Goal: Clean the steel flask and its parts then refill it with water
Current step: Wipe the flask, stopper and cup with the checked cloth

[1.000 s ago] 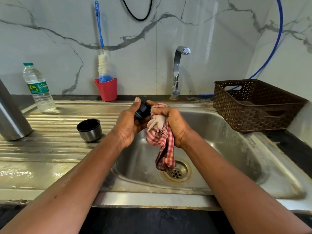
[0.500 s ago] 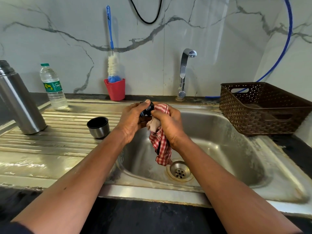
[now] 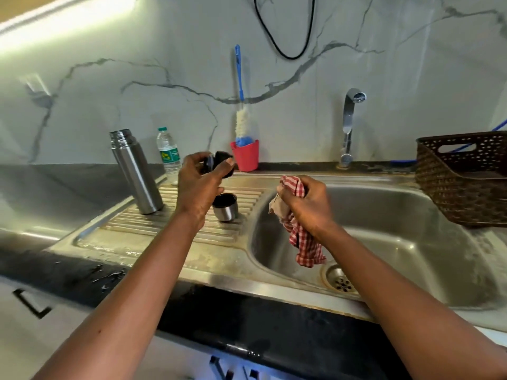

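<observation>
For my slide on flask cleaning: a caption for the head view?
Left hand holds the black flask stopper; right hand grips a red checked cloth over the sink.

place: a home kitchen, at the washing-up corner.
sink: a steel sink [image 3: 397, 215] with one bowl and a ribbed draining board [image 3: 153, 223] is set in a dark stone counter [image 3: 68, 185].
tap: a chrome tap [image 3: 348, 127] stands behind the bowl.
wall: a pale marble-look wall [image 3: 411, 78] with grey veins.
washing tools: a bottle brush [image 3: 242, 124] stands in a red cup [image 3: 247, 160]; a brown plastic basket [image 3: 455, 193] sits to the right of the bowl.
below: white cupboard fronts [image 3: 16, 325] with dark handles.
</observation>
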